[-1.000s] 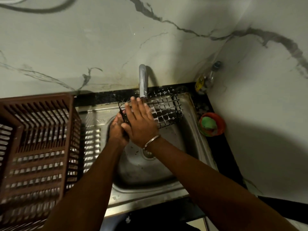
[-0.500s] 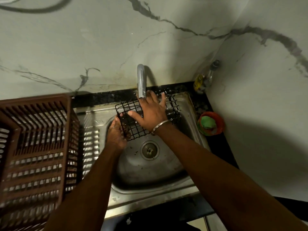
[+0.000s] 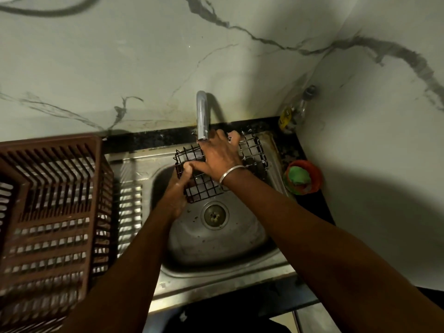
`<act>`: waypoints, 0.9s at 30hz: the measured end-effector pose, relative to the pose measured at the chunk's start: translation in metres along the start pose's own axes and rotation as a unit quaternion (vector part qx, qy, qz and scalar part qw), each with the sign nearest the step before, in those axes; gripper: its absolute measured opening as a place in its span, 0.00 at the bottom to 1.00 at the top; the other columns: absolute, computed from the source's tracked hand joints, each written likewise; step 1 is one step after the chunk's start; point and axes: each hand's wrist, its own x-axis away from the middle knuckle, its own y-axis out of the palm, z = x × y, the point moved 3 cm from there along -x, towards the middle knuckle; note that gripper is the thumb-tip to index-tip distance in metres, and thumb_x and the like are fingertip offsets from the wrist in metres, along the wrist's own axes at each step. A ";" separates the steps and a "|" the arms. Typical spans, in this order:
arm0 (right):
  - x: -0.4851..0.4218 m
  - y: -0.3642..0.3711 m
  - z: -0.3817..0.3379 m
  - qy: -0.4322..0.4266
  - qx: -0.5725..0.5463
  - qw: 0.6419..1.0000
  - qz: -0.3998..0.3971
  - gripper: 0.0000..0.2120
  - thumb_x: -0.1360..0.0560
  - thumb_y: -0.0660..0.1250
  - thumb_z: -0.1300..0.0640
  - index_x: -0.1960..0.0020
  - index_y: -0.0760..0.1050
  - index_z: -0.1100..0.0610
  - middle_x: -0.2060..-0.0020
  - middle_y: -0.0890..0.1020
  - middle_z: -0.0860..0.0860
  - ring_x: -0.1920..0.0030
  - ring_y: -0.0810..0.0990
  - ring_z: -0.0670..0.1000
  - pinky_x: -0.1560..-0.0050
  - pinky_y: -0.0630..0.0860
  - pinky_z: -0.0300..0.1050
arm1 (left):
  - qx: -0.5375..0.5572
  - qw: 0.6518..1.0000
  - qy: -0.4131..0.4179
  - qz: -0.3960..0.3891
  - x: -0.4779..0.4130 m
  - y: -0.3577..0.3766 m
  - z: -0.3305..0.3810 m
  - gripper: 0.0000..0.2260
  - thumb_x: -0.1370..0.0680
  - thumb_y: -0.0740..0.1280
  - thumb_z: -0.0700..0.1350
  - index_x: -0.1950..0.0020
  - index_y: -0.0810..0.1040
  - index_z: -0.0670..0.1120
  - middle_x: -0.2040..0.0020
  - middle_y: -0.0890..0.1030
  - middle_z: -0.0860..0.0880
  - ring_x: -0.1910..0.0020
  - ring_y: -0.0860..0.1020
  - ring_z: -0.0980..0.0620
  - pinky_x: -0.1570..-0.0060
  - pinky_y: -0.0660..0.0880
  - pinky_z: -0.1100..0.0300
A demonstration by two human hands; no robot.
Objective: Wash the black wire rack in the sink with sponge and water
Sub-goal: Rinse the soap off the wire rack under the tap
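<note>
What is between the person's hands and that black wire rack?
Nothing visible. The left hand grips the black wire rack at its left edge, and the right hand lies across its top, over the sink.

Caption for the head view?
Left hand grips black wire rack, right hand rests on it, over sink under tap.

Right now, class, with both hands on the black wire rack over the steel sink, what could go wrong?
1. The left hand grips the black wire rack only at its left edge, so the rack may slip and drop into the stainless steel sink.
2. The right hand lies bare across the wires, right beside the curved metal tap spout; its fingers might scrape on wire or knock the spout.
</note>
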 end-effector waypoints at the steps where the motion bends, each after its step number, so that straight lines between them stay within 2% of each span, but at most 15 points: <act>1: -0.001 -0.001 0.001 -0.002 0.004 1.000 0.006 0.34 0.26 0.61 0.23 0.34 0.76 0.49 0.38 0.78 0.53 0.38 0.75 0.56 0.32 0.63 0.63 | -0.012 1.000 -0.002 -0.007 0.000 0.001 0.005 0.36 0.31 0.79 0.68 0.27 0.77 0.55 0.29 0.80 0.42 0.30 0.77 0.36 0.35 0.76 0.30; 5: 0.008 -0.001 0.000 -0.016 -0.027 0.999 0.044 0.34 0.23 0.60 0.27 0.32 0.76 0.52 0.36 0.78 0.55 0.35 0.74 0.58 0.26 0.61 0.65 | 0.014 0.999 -0.035 -0.006 -0.001 -0.005 0.012 0.35 0.29 0.82 0.51 0.25 0.74 0.50 0.31 0.81 0.44 0.33 0.78 0.38 0.50 0.82 0.39; 7: 0.014 0.003 -0.003 -0.007 -0.028 0.998 0.063 0.32 0.19 0.57 0.31 0.27 0.73 0.54 0.30 0.75 0.59 0.28 0.69 0.61 0.22 0.56 0.67 | 0.029 0.999 -0.034 0.003 0.000 -0.008 0.011 0.39 0.32 0.84 0.53 0.24 0.74 0.50 0.31 0.82 0.42 0.32 0.79 0.36 0.53 0.82 0.40; 10: 0.027 0.015 -0.013 0.016 -0.055 0.998 0.038 0.34 0.16 0.52 0.39 0.16 0.59 0.56 0.17 0.57 0.62 0.17 0.52 0.63 0.18 0.45 0.68 | 0.033 0.999 -0.020 0.010 0.001 -0.008 0.009 0.40 0.33 0.84 0.52 0.24 0.74 0.48 0.33 0.83 0.42 0.34 0.80 0.36 0.59 0.81 0.48; 11: 0.033 0.020 -0.017 0.003 -0.053 0.998 0.031 0.33 0.15 0.51 0.40 0.16 0.56 0.57 0.16 0.56 0.62 0.16 0.49 0.63 0.18 0.43 0.67 | 0.044 0.999 -0.019 0.014 0.002 -0.008 0.008 0.38 0.31 0.82 0.49 0.24 0.73 0.47 0.35 0.84 0.43 0.37 0.81 0.38 0.60 0.81 0.50; 14: 0.045 0.031 -0.016 -0.053 -0.034 0.997 0.040 0.31 0.13 0.50 0.41 0.16 0.57 0.57 0.17 0.58 0.60 0.15 0.49 0.61 0.18 0.46 0.66 | 0.091 0.995 -0.016 0.022 0.007 -0.012 0.004 0.32 0.29 0.78 0.44 0.25 0.74 0.44 0.41 0.85 0.45 0.46 0.83 0.44 0.64 0.81 0.53; 17: 0.048 0.032 -0.008 -0.005 -0.048 0.998 0.045 0.34 0.14 0.48 0.38 0.15 0.54 0.57 0.16 0.52 0.61 0.15 0.46 0.61 0.17 0.46 0.65 | 0.107 0.994 -0.010 0.018 0.008 -0.018 -0.001 0.30 0.28 0.77 0.43 0.26 0.75 0.43 0.43 0.85 0.45 0.49 0.85 0.47 0.60 0.82 0.53; 20: 0.053 0.037 -0.018 -0.094 -0.010 0.995 0.046 0.37 0.15 0.51 0.34 0.15 0.55 0.57 0.16 0.53 0.60 0.15 0.48 0.61 0.18 0.50 0.65 | 0.110 0.994 -0.004 0.024 0.008 -0.020 -0.002 0.37 0.30 0.81 0.46 0.24 0.72 0.40 0.41 0.84 0.43 0.49 0.85 0.47 0.54 0.82 0.51; 21: 0.052 0.036 -0.015 -0.079 -0.013 0.996 0.043 0.38 0.15 0.50 0.33 0.15 0.55 0.57 0.16 0.52 0.59 0.15 0.47 0.60 0.18 0.50 0.65 | 0.106 0.994 0.000 0.026 0.008 -0.018 -0.001 0.36 0.29 0.80 0.46 0.23 0.72 0.41 0.39 0.84 0.42 0.47 0.85 0.45 0.53 0.82 0.49; 23: 0.048 0.032 -0.010 0.001 -0.031 0.999 0.030 0.40 0.16 0.47 0.32 0.15 0.51 0.58 0.16 0.47 0.59 0.15 0.44 0.60 0.17 0.46 0.64 | 0.096 0.995 0.014 0.024 0.005 -0.019 0.001 0.28 0.24 0.76 0.43 0.26 0.75 0.41 0.38 0.84 0.40 0.43 0.84 0.40 0.50 0.83 0.46; 24: 0.046 0.032 -0.011 0.003 -0.028 0.999 0.020 0.42 0.17 0.47 0.31 0.15 0.49 0.59 0.16 0.47 0.60 0.15 0.43 0.61 0.17 0.45 0.63 | 0.097 0.995 0.019 0.021 0.004 -0.019 0.001 0.22 0.23 0.75 0.41 0.30 0.77 0.41 0.41 0.85 0.41 0.45 0.84 0.40 0.50 0.83 0.46; 26: 0.048 0.035 -0.019 -0.074 0.000 0.997 0.013 0.44 0.17 0.50 0.30 0.15 0.50 0.60 0.16 0.49 0.61 0.15 0.45 0.60 0.17 0.48 0.63 | 0.112 0.993 0.016 0.023 0.006 -0.020 0.001 0.15 0.24 0.74 0.39 0.38 0.79 0.46 0.47 0.86 0.44 0.50 0.84 0.43 0.52 0.82 0.47; 27: 0.048 0.036 -0.020 -0.095 0.006 0.995 0.015 0.43 0.17 0.51 0.30 0.15 0.51 0.60 0.16 0.50 0.61 0.15 0.46 0.60 0.17 0.50 0.62 | 0.124 0.992 0.015 0.023 0.007 -0.021 0.002 0.14 0.24 0.74 0.40 0.39 0.80 0.48 0.46 0.86 0.45 0.49 0.84 0.44 0.51 0.81 0.47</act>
